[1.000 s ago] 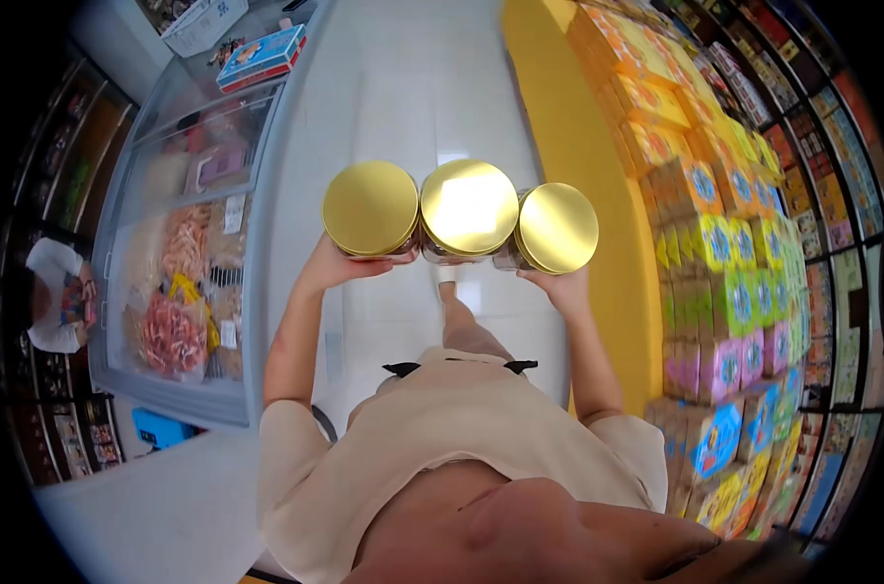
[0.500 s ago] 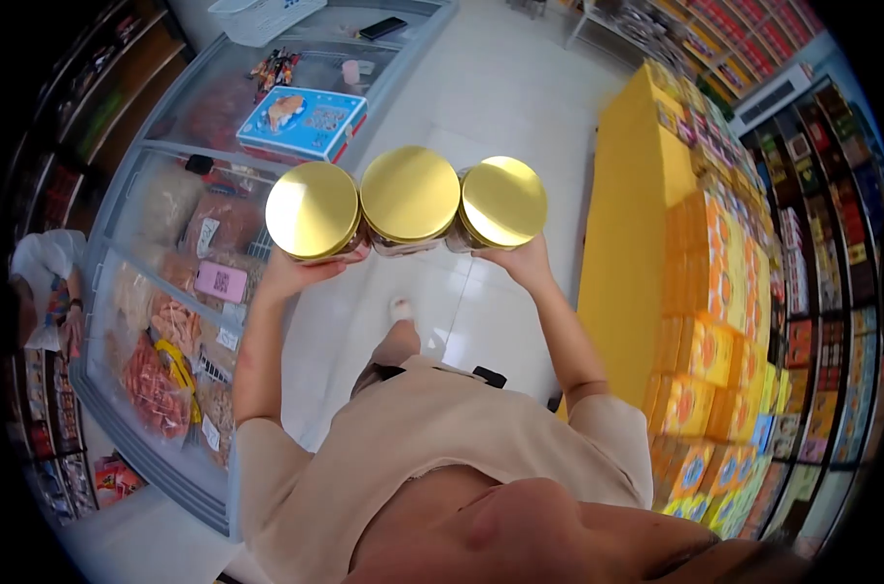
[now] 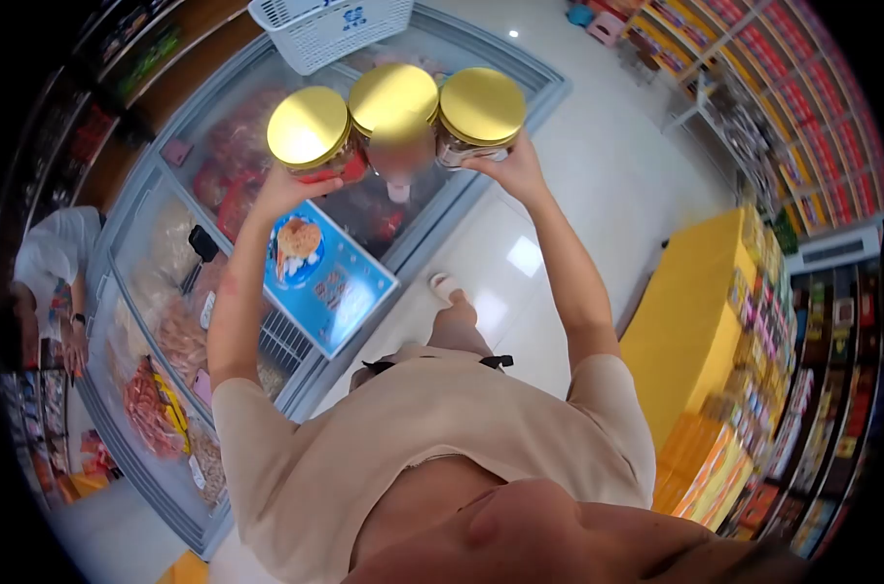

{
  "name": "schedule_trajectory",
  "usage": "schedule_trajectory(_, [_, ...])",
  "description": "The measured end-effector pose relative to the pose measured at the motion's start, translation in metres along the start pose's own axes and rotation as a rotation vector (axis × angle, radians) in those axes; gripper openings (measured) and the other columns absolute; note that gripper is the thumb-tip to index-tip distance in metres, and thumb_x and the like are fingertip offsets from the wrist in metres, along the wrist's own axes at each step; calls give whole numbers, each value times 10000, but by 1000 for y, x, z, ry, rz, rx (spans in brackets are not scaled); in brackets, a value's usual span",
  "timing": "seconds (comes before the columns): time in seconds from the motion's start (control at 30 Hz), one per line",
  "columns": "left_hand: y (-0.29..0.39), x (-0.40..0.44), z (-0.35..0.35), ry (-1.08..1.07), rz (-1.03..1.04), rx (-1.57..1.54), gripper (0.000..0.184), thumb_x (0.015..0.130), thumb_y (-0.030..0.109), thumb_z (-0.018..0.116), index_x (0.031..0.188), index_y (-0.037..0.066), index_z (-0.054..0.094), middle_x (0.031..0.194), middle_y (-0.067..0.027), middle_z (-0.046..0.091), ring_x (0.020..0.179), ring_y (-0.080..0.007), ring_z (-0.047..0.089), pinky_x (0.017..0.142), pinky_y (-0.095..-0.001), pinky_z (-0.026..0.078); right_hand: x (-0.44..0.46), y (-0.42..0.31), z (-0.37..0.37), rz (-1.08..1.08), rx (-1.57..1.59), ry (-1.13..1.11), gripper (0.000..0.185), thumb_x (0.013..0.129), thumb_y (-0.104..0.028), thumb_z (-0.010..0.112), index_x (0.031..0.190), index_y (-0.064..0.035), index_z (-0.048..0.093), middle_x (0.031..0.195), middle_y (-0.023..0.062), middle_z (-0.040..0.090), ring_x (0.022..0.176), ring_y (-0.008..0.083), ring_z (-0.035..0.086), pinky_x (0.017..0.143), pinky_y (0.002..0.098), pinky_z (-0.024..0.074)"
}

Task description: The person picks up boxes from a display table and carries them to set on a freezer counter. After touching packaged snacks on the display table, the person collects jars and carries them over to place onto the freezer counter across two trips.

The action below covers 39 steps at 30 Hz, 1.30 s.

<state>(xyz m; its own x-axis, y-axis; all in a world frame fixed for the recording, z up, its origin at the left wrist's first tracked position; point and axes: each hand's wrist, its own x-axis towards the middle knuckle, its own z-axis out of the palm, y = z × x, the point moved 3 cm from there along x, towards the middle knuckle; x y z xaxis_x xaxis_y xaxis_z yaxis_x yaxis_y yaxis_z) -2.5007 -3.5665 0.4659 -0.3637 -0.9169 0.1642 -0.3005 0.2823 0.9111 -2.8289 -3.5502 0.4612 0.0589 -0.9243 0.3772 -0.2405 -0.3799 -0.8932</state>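
Observation:
Three jars with shiny gold lids are held up in a row, side by side, between my two hands. Around the lower side of the left jar (image 3: 309, 131) wraps my left hand (image 3: 294, 192), its thumb showing. My right hand (image 3: 515, 169) grips the right jar (image 3: 481, 107) from its outer side. The middle jar (image 3: 393, 92) is squeezed between the other two; a blurred patch covers its front. Below my left hand, a blue box (image 3: 349, 292) with a food picture lies on the freezer glass.
A chest freezer (image 3: 520, 73) with packed frozen food runs along the left. On its far end stands a white basket (image 3: 335, 34). Another person (image 3: 57, 258) is beyond it at left. To the right are a yellow-covered display (image 3: 685, 311) and stocked shelves (image 3: 802, 88).
My view has turned and moved forward along the freezer. The jars, still in both hands, are now over its far part, and the blue box appears nearer to me.

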Motion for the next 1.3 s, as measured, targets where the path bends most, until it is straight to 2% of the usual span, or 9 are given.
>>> schedule_trajectory(0.4, [-186,58,56,284,-352,-247,539,631,66,763,1107,15,514,1070,-62,582,962,-153,563,843,-289,443,159,228,62,86,101,-495,825,558,-200,814,1204,-11,336,1096,155,536,1032,252,527,870,322,407])
schedule_trajectory(0.6, [-205,35,74,281,-485,-271,640,580,132,804,1134,19,503,1093,-71,571,1027,-172,522,890,-311,395,150,251,77,224,238,-599,842,548,-153,817,1204,-4,311,1115,139,518,1052,239,508,882,326,405])
schedule_trajectory(0.73, [-217,25,74,240,-460,203,813,487,226,842,1171,11,458,1123,-125,542,1041,-253,506,908,-352,382,155,270,85,209,122,-666,893,557,-144,805,1255,4,267,1110,161,519,1075,255,493,892,338,399])
schedule_trajectory(0.9, [-186,24,74,15,-584,322,594,566,252,771,1048,-15,546,972,-183,591,942,-286,561,824,-360,434,144,247,74,54,250,-545,912,618,-151,758,1311,24,191,1203,221,412,1148,329,401,946,358,331])
schedule_trajectory(0.97, [-137,21,70,-248,-1277,338,451,666,294,681,990,-4,583,878,-175,619,829,-274,608,735,-356,469,117,233,45,82,31,-286,860,621,-171,750,1286,35,245,1258,222,334,1173,340,345,972,389,286])
schedule_trajectory(1.07, [-74,12,73,-125,-1327,368,427,735,328,607,1025,16,571,878,-157,631,748,-258,626,676,-351,482,61,199,54,-212,-62,-677,750,638,-251,736,1238,-16,351,1258,203,324,1155,352,346,961,419,286])
schedule_trajectory(1.1, [-60,10,72,150,-1168,480,407,757,299,593,1049,18,561,900,-162,628,759,-250,628,675,-344,483,49,179,68,-276,-123,-809,711,653,-294,728,1216,-34,380,1258,203,320,1150,361,350,958,418,294])
schedule_trajectory(1.23, [-9,23,84,727,-844,458,354,812,214,556,1115,32,534,968,-162,616,843,-261,620,710,-333,478,22,185,132,-412,63,-869,617,608,-171,724,1157,-89,455,1225,170,353,1081,353,402,896,425,340])
schedule_trajectory(1.3, [-4,21,92,766,-795,377,346,818,195,551,1125,37,530,990,-162,610,885,-274,608,728,-334,472,20,194,140,-520,48,-861,571,610,-147,712,1126,-85,477,1204,168,372,1055,350,423,875,421,359])
